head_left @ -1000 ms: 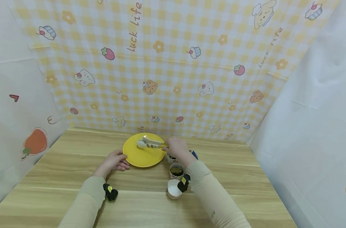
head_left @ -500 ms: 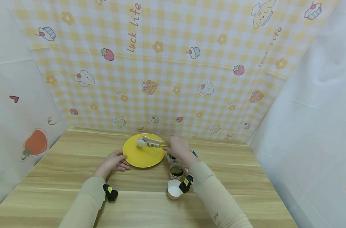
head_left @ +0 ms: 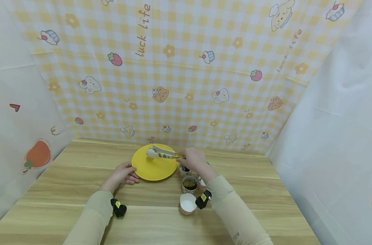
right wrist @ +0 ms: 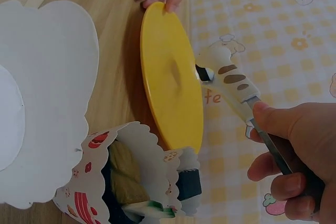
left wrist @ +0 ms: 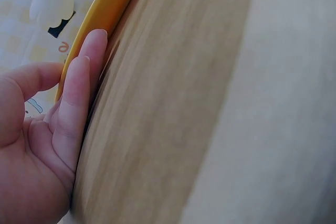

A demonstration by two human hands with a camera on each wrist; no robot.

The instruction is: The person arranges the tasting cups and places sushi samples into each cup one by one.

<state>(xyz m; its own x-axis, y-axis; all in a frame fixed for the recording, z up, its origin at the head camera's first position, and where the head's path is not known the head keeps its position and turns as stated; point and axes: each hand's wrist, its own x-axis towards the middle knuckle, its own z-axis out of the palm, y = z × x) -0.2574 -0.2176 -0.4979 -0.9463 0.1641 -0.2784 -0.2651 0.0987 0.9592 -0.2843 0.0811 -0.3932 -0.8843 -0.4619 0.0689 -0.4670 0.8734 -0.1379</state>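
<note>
My left hand holds the left rim of a round yellow plate. In the left wrist view its thumb is on the upper side of the plate edge and the fingers lie underneath. Beyond the plate's right rim, my right hand grips paw-shaped tongs, white with brown stripes and a metal handle. The tong tips are above the plate. A small black-and-white piece shows at the tips in the right wrist view; its kind is unclear.
Right of the plate stand paper cups: a white-lined one nearest, one with brownish-green and dark pieces, and one with a dark piece. Another cup is partly behind the right wrist. A checked cloth hangs behind the table.
My right wrist and forearm have shifted slightly to the right, showing more of the cup behind them. The tongs stay over the plate, and my left hand keeps its hold on the rim.
</note>
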